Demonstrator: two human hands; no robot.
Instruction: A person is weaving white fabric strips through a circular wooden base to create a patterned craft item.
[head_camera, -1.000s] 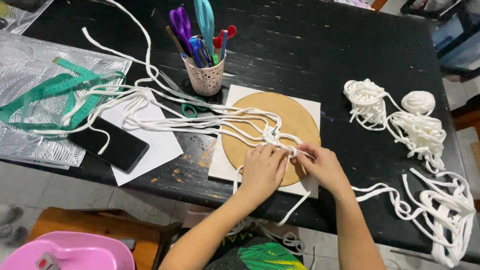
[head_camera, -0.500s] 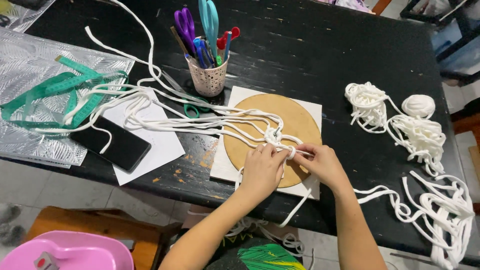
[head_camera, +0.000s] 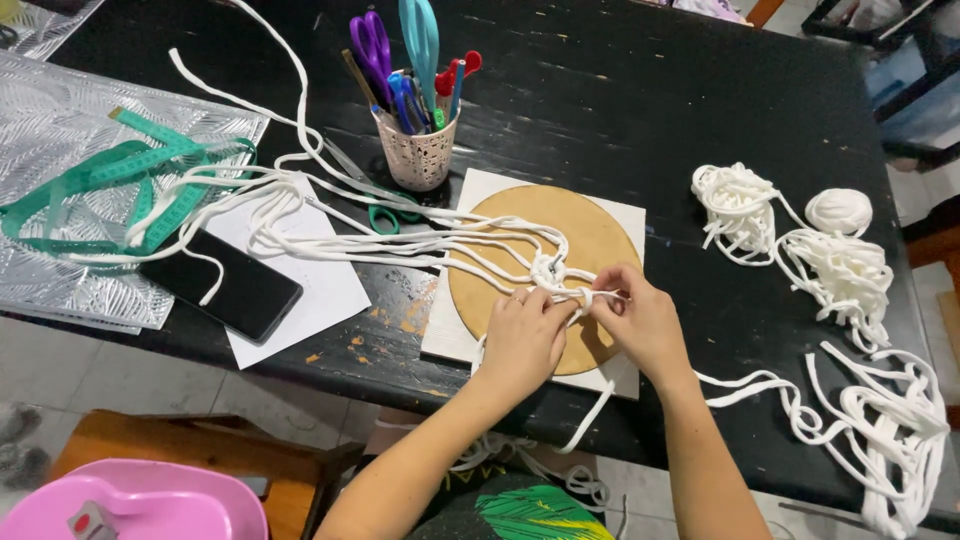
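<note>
We are tying a knot in the white cords (head_camera: 420, 235), and we are right in the middle of that step. Our left hand (head_camera: 522, 340) and our right hand (head_camera: 640, 322) are sitting close together over the round brown board (head_camera: 600, 240), which is lying on a white square sheet (head_camera: 470, 335) on the black tabletop (head_camera: 650, 90). Both hands are pinching cord: the left grip is closing narrow on the strands just under the knot (head_camera: 550, 270), and the right grip is holding a short loop of cord (head_camera: 605, 295) beside it. The knot is sitting near the middle of the board, touching our fingertips.

The long cords are running away from the knot to the left, over a white paper (head_camera: 310, 290) and past a black phone (head_camera: 222, 285) and a green measuring tape (head_camera: 110, 190). A cup of scissors and pens (head_camera: 415, 150) is standing behind the board. More cord is lying in heaps (head_camera: 840, 270) on the right, with a small ball of cord (head_camera: 838, 210) next to them.

We are thinking the next move is calling for a slow, even pull from both hands, so the loop is closing snug against the knot and not slipping crooked.
</note>
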